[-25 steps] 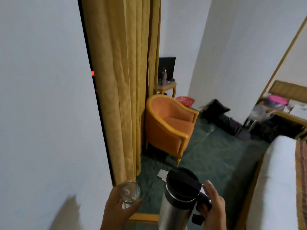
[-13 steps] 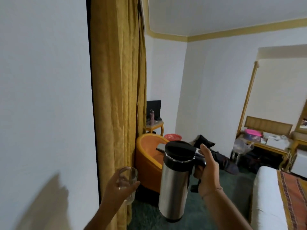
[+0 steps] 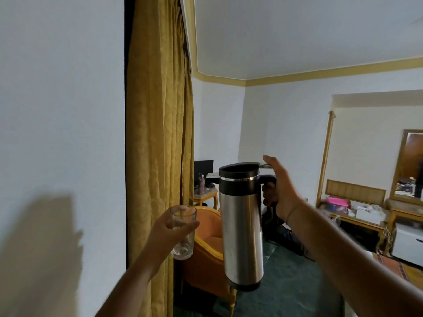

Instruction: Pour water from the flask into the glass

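A tall steel flask (image 3: 242, 234) with a black top and black handle hangs upright in the air at centre. My right hand (image 3: 280, 191) grips its handle, thumb resting near the lid. To its left, slightly lower, my left hand (image 3: 169, 229) holds a clear drinking glass (image 3: 184, 234) upright; the glass looks empty. A small gap separates the glass from the flask. No water is flowing.
A white wall (image 3: 61, 133) and a gold curtain (image 3: 158, 133) stand close on the left. An orange armchair (image 3: 206, 252) sits below the glass. A side table with a bottle (image 3: 201, 186) stands behind, and a dresser with mirror (image 3: 409, 165) is at right.
Both hands have risen with the flask and glass, arms stretched further out. The view has tilted upward, so more ceiling shows and less floor.
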A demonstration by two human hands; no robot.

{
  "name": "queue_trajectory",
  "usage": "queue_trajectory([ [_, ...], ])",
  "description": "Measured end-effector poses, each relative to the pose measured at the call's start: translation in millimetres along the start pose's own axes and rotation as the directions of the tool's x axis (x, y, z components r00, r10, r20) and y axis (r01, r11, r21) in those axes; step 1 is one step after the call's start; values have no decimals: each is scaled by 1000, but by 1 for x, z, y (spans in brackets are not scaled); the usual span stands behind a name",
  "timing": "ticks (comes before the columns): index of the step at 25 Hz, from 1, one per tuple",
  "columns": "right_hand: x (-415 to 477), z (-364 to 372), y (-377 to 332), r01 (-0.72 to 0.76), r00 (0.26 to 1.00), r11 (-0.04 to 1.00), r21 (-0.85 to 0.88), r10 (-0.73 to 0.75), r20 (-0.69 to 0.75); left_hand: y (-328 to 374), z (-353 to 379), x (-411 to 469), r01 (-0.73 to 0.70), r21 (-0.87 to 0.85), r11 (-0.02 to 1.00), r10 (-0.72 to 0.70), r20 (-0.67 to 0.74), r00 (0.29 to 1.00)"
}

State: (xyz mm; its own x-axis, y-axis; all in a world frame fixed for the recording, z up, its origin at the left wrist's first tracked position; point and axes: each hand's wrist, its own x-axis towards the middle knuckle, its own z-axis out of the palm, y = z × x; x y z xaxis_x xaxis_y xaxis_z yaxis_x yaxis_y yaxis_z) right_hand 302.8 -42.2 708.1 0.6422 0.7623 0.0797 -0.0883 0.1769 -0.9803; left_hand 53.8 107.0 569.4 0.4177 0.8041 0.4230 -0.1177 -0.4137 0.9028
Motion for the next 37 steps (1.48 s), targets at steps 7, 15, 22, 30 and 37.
queue_trajectory([
  [7, -3, 12, -46, -5, 970, 966, -257, 67, 235, 25, 1, -2, -42, -34, 999, 44, 49, 998],
  [15, -4, 19, -54, 99, 955, 885, -455, 44, 293, 26, 3, -9, -80, 20, 997, 79, 56, 995],
  [22, -3, 37, -71, 187, 945, 724, -664, 53, 323, 21, 13, -9, -89, -3, 996, 89, 78, 993],
  [30, -4, 55, -98, 240, 941, 539, -807, 75, 330, 16, 24, -6, -140, 21, 990, 137, 102, 985],
  [37, -7, 67, -105, 334, 912, 357, -872, 112, 395, 12, 35, -6, -101, 5, 995, 100, 117, 988],
])
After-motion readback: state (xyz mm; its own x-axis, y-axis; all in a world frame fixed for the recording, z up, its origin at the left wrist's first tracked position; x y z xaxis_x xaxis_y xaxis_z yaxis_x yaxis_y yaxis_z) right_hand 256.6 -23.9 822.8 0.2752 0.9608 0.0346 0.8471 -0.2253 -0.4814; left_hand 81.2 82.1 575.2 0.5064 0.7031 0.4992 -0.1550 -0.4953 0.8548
